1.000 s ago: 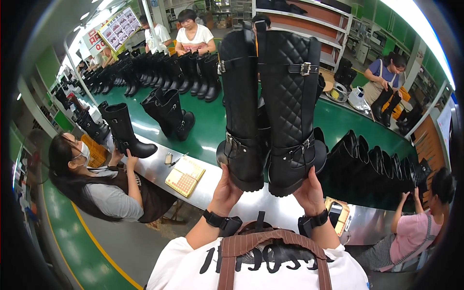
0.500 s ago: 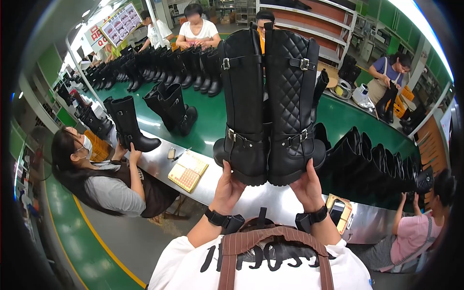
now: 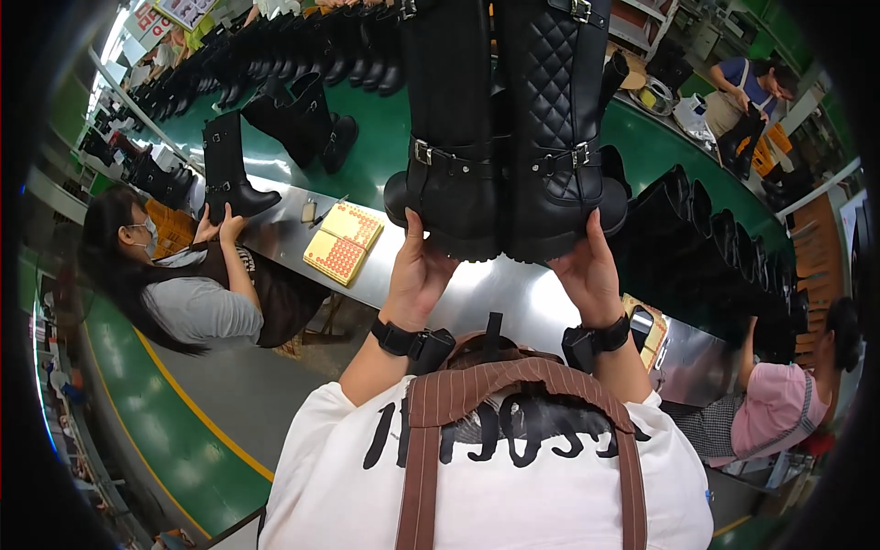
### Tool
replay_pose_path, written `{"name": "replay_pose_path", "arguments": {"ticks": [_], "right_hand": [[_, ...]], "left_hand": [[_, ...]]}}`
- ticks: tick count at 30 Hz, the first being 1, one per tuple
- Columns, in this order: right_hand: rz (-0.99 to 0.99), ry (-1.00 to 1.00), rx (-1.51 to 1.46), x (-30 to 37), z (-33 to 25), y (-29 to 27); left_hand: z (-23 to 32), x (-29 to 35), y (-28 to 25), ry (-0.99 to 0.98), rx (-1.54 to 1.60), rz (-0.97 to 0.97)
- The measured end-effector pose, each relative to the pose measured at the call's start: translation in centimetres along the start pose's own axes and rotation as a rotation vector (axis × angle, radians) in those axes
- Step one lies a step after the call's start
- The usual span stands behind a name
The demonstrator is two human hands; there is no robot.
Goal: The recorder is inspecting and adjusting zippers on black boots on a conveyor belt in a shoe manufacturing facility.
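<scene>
The tall black leather-look boot with a smooth shaft (image 3: 451, 119) and the tall black boot with a diamond-quilted panel (image 3: 550, 119) are standing upright, side by side, at twelve o'clock from both hands. The bare left hand (image 3: 422, 270) is gripping their base at seven o'clock, the bare right hand (image 3: 587, 275) at five, thumbs (image 3: 414, 231) pointing upward. Forearms (image 3: 374, 368) are reaching from six o'clock. Silver metal buckles (image 3: 423, 152) are gleaming above thick, ridged soles (image 3: 467, 249).

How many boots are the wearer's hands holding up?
2: a plain-shafted boot in the left hand, a quilted boot in the right hand. Any others behind them would be hidden.
</scene>
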State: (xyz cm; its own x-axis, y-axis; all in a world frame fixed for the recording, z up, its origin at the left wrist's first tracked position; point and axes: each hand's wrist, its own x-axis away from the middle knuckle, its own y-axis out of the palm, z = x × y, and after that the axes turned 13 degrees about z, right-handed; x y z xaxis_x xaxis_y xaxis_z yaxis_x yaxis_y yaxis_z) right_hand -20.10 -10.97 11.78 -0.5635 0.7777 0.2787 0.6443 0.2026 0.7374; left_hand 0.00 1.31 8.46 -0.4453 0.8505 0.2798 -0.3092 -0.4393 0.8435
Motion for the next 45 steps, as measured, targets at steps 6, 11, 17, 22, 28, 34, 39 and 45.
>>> {"name": "replay_pose_path", "arguments": {"ticks": [6, 11, 17, 22, 28, 34, 39, 45], "right_hand": [[-0.051, 0.013, 0.030, 0.3, -0.3, 0.4], [-0.080, 0.002, 0.022, 0.3, -0.4, 0.8], [-0.032, 0.015, 0.016, 0.0, -0.1, 0.4], [-0.110, 0.018, -0.024, -0.4, 0.1, 0.0], [-0.045, -0.016, 0.113, -0.7, 0.0, -0.6], [-0.198, -0.029, 0.109, -1.1, 0.2, -1.6], [-0.246, -0.160, 0.607, -1.3, 2.4, 0.6], [-0.395, -1.387, 1.150, 1.0, -6.0, 8.1]], "left_hand": [[0.0, 0.4, 0.6, -0.036, 0.061, -0.068], [0.2, 0.3, 0.4, -0.039, 0.074, -0.089], [-0.3, 0.0, -0.4, -0.027, 0.103, -0.076], [-0.4, -0.3, -0.8, -0.004, 0.081, -0.049], [-0.2, -0.4, -0.5, 0.031, 0.026, -0.037], [-0.2, -0.3, -1.4, 0.030, -0.010, 0.004], [-0.7, -0.2, -2.8, 0.064, 0.112, -0.089], [-0.2, 0.5, -4.3, 0.048, -0.043, -0.045]]}}
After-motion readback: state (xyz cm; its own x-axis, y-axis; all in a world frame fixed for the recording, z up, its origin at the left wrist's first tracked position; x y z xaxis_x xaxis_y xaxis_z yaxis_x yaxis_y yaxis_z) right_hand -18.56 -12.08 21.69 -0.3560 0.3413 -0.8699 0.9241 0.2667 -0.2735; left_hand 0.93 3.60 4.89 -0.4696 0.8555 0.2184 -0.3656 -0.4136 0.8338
